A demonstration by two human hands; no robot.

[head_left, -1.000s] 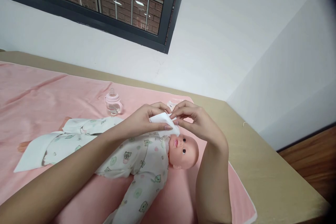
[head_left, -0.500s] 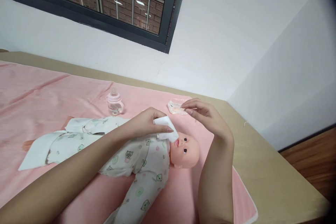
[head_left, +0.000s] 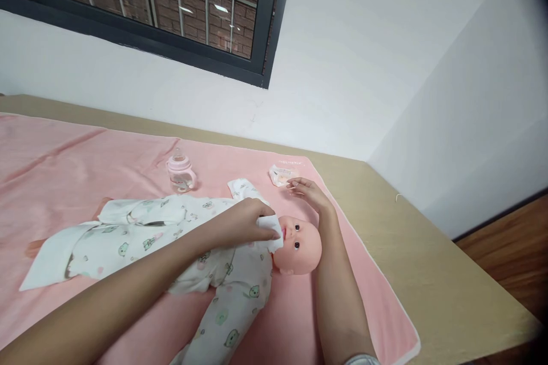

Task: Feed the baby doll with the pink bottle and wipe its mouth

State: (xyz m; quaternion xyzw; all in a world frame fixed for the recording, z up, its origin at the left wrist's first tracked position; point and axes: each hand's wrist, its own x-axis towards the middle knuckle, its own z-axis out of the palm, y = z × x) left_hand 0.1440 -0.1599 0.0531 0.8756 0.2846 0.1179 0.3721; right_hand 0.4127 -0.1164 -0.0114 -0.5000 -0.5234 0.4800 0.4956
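Note:
A baby doll [head_left: 302, 248] in a white printed outfit lies on its back on a pink blanket [head_left: 295, 319], head to the right. My left hand [head_left: 246, 222] grips a folded white wipe [head_left: 270, 227] and holds it at the doll's mouth and chin, partly covering them. Above the far side of the doll's head is my right hand [head_left: 310, 194], fingers loosely spread with nothing in them. Its fingertips are close to a small wipe packet [head_left: 280, 175]; whether they touch it I cannot tell.
A pink baby bottle [head_left: 180, 172] with a handle stands upright beyond the doll's body. The blanket covers much of a wooden tabletop [head_left: 385, 228], which meets a white wall with a barred window [head_left: 205, 5]. A wooden surface [head_left: 509, 256] shows at the right.
My right hand has come lower, nearer the doll's head. The left hand has shifted slightly down with the wipe still in it. The view has moved a little, and the doll's far sleeve now shows.

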